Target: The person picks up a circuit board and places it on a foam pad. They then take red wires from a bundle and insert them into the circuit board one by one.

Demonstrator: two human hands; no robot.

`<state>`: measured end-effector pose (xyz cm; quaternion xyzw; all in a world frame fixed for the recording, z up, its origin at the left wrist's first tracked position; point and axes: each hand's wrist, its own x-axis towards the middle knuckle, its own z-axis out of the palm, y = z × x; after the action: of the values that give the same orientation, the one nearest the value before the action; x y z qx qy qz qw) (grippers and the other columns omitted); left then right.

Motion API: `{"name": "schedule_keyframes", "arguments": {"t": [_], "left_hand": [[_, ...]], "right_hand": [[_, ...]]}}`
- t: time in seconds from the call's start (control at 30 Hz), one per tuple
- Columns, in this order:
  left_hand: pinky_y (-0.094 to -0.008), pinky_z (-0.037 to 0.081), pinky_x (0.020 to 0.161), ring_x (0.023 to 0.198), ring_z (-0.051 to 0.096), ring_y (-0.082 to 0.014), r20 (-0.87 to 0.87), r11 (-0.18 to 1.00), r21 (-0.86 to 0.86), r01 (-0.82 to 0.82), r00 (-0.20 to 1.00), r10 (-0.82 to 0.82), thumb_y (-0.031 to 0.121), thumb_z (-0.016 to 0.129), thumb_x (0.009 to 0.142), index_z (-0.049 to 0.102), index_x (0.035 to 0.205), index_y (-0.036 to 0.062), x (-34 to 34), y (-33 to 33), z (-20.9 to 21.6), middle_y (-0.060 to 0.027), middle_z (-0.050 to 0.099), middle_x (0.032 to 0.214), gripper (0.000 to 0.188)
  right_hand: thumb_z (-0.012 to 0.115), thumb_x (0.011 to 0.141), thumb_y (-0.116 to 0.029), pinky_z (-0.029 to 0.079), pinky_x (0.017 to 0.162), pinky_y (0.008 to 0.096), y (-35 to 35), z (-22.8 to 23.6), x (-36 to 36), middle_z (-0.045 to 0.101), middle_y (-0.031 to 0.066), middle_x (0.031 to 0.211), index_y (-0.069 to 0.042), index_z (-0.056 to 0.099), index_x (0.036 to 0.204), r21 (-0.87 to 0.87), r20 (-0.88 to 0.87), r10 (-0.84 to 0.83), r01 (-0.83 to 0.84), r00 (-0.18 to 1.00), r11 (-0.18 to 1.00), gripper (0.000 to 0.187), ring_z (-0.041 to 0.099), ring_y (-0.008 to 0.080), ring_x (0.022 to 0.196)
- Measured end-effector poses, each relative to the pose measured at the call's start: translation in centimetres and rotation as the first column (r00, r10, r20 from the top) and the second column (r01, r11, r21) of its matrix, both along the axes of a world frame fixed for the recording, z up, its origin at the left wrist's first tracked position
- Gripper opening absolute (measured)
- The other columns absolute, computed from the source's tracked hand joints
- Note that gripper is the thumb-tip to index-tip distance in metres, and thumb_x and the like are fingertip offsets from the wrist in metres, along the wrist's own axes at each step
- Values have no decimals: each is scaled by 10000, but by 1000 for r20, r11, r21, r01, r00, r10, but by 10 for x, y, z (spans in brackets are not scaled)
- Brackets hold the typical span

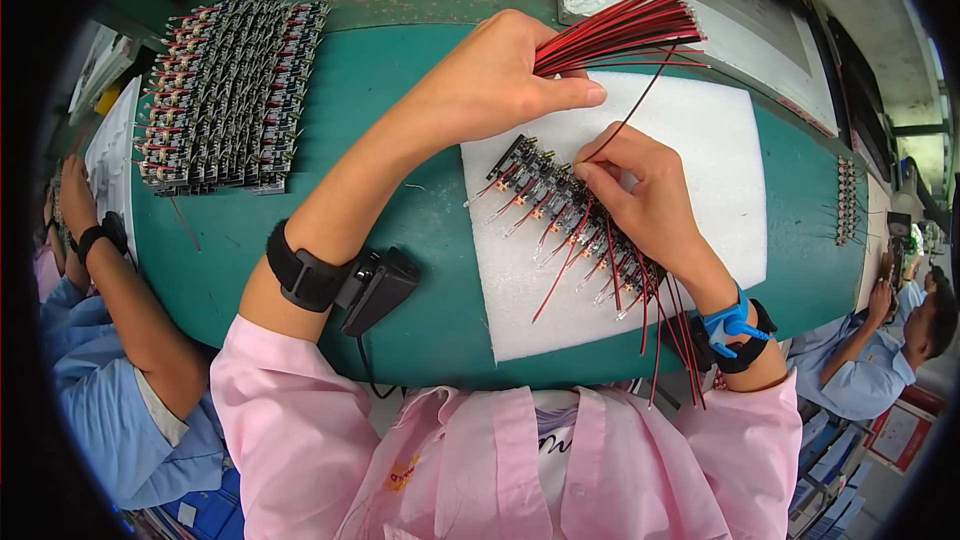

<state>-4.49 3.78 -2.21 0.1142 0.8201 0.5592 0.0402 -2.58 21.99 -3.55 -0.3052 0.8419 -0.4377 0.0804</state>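
Observation:
My left hand [505, 75] is closed round a thick bundle of red and black wires [625, 28], whose ends fan out to the right. Below it, my right hand [645, 190] pinches one thin dark wire [640, 100], which rises from the fingertips toward the tips of the bundle. Those fingertips are at the upper edge of a strip of small circuit boards [545, 195]. Short red and black wires and small clear parts stick out along the strip's lower side, with longer wires trailing near my right wrist. The strip lies slantwise on a white foam sheet [715, 160].
A large block of stacked circuit boards [230, 95] stands on the green table [420, 70] at left. Another strip [847, 202] lies at the far right. A white-topped box [690, 0] bounds the back. Co-workers sit left [130, 370] and right [870, 340].

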Motion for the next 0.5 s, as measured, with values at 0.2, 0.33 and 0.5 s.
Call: {"name": "schedule_keyframes", "arguments": {"t": [0.2,0.33,0.5], "left_hand": [[-258,340,473,514,413,-84,-11,999,31,-18,1000,18,245,654,660,599,699,-43,2,1,1,-28,467,524,296],[-250,345,484,526,417,-81,-12,999,40,-8,1000,8,238,652,664,597,700,-50,3,2,4,-21,475,538,295],[-248,351,493,531,422,-84,-14,1000,26,13,1000,-13,229,650,666,599,708,-51,2,1,2,-23,480,544,287]], "right_hand": [[560,694,31,362,519,223,1,-1,0,519,48,680,38,550,731,-19,25,7,-6,1000,1000,39,439,105,568],[557,693,33,358,514,224,1,-1,-1,517,52,674,36,548,727,-25,43,3,-2,999,1000,34,443,110,566],[554,689,37,355,505,227,2,-2,-1,517,53,673,34,544,718,-11,20,9,-9,1000,1000,31,446,116,561]]}}
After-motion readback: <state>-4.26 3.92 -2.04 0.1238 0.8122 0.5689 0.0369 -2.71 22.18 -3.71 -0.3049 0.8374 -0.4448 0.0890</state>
